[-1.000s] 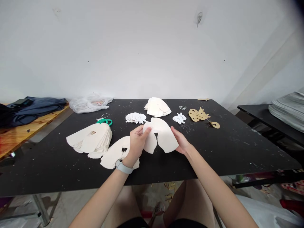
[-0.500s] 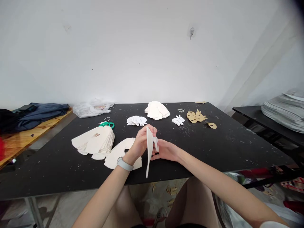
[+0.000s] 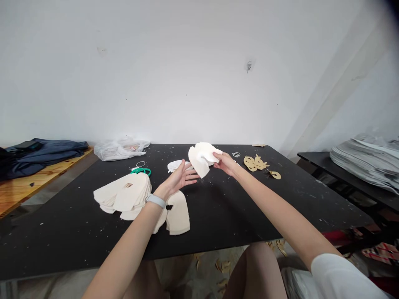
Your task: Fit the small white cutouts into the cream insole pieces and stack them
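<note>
My right hand (image 3: 225, 164) pinches the edge of a curved white cut-out piece (image 3: 198, 162), fabric-like, with a slit in it. The piece hangs over the back middle of the table, in front of the far pile of white pieces, which it mostly hides. Just left of it, my left hand (image 3: 181, 178) is open, fingers spread, holding nothing; I cannot tell whether a fingertip brushes the piece. Below my left wrist lies another arch-shaped white piece (image 3: 180, 211), partly covered by the forearm. A thick stack of similar pieces (image 3: 124, 195) sits to its left.
Green-handled scissors (image 3: 141, 170) lie behind the stack, near a clear plastic bag (image 3: 120, 149). Small white cut-outs (image 3: 174, 165) are partly behind my left hand. Brown cut-outs (image 3: 255, 162) and white rings (image 3: 236, 154) lie at right on the black table (image 3: 249, 207).
My right hand has carried the white piece forward, away from me, and turned it from edge-on to flatter. My left hand has let go of it and spread its fingers.
</note>
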Demonstrator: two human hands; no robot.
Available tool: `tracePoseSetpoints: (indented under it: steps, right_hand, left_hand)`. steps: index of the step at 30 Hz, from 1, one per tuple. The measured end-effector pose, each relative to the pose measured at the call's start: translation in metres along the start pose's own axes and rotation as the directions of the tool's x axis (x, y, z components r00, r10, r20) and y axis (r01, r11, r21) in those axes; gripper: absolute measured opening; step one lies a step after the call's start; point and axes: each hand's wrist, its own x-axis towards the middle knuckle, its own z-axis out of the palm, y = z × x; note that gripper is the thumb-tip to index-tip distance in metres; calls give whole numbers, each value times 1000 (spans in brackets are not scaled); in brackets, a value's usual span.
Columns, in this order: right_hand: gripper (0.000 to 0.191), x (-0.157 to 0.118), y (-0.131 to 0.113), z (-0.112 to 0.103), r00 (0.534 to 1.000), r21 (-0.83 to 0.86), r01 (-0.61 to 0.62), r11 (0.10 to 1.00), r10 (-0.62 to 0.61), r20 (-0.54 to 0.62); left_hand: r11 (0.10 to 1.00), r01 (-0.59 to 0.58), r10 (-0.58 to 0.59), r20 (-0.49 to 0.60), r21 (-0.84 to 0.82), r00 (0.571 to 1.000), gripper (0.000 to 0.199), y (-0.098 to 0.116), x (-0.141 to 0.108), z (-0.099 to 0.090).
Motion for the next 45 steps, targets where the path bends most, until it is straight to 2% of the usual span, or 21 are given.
tracePoseSetpoints:
  steps: [3,6,9,11,14,17,20,23,26,29,33,37,40,42,45]
  right_hand:
    - [19,20,-5,-8,993,-82,46,996,-54,-106]
    - [25,35,-6,-18,967,-190,96,977,-136,-213]
    - [33,49,-9,-30,911,-330,170,928,-276,-306]
    - [42,57,-10,-37,868,-444,214,870,-378,-322]
    - [51,63,-1,-37,842,-626,237,743,-479,-249]
    - [52,63,22,-26,871,-770,224,598,-477,-117]
    - [57,56,47,-15,893,-845,242,478,-451,1]
    - [57,47,55,-22,878,-873,269,407,-477,49]
    - [48,41,48,-53,826,-884,221,412,-561,-55]
    - [46,38,35,-103,743,-872,121,474,-626,-237]
    - [39,25,28,-168,632,-851,17,524,-666,-397]
    - [31,1,32,-212,540,-854,-60,518,-702,-464]
    - [27,-12,34,-234,510,-869,-100,485,-725,-463]
    - [27,-17,32,-244,502,-884,-117,453,-741,-446]
    - [30,-19,28,-248,534,-916,-112,384,-754,-382]
  left_hand:
    - [997,-17,19,-18,81,1000,71,-9,-1,-8]
    - [984,-2,19,-89,178,996,67,-16,2,-10]
    - [974,33,7,-173,226,985,62,-22,10,-11]
    - [964,45,11,-206,263,978,58,-26,14,-11]
    - [945,43,36,-235,324,971,52,-27,15,-10]
    - [924,21,90,-272,381,958,49,-25,14,-10]
    - [901,0,143,-297,435,944,46,-23,14,-13]
    - [862,-22,197,-294,507,935,43,-22,14,-17]
    - [785,-46,266,-268,618,926,36,-20,11,-16]
    - [664,-71,317,-194,745,928,26,-19,4,-7]
    - [512,-87,309,-88,855,947,21,-19,-4,12]
    - [342,-90,261,-2,935,965,21,-20,-11,29]
    - [225,-77,202,31,971,979,24,-20,-15,38]
    - [209,-81,170,45,974,984,23,-20,-17,42]
    - [191,-91,134,66,977,989,24,-21,-17,46]
